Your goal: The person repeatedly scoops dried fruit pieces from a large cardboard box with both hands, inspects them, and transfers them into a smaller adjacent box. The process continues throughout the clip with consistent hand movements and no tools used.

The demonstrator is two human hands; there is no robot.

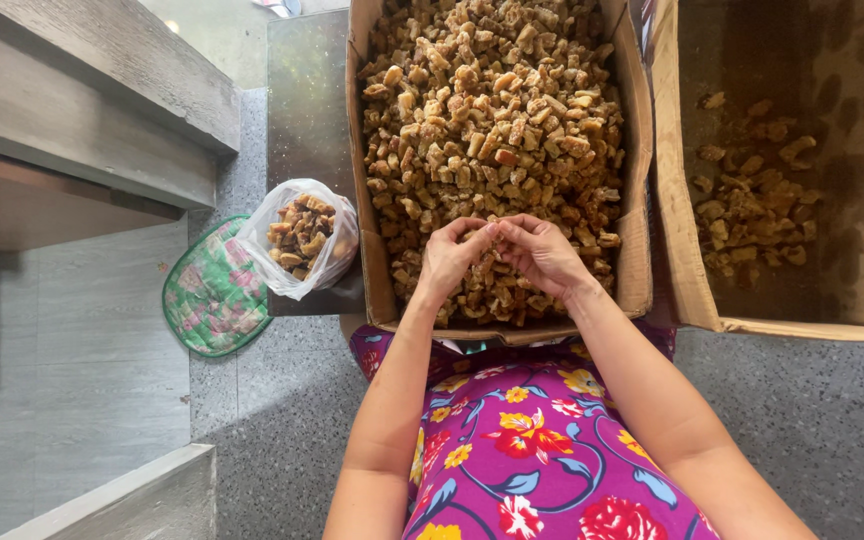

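Observation:
A cardboard box (638,170) in front of me is filled with several small golden-brown fried chunks (492,110). My left hand (448,258) and my right hand (544,254) hover over the near end of the pile, fingertips pressed together around a small chunk between them. Both hands have bent fingers and touch each other at the tips. My lap in a purple flowered dress (532,440) sits just below the box.
A clear plastic bag (302,238) partly filled with the same chunks stands left of the box, beside a green patterned cloth pad (214,292). A second cardboard box (692,250) at right holds few chunks and grease stains. Grey stone steps (92,110) lie at left.

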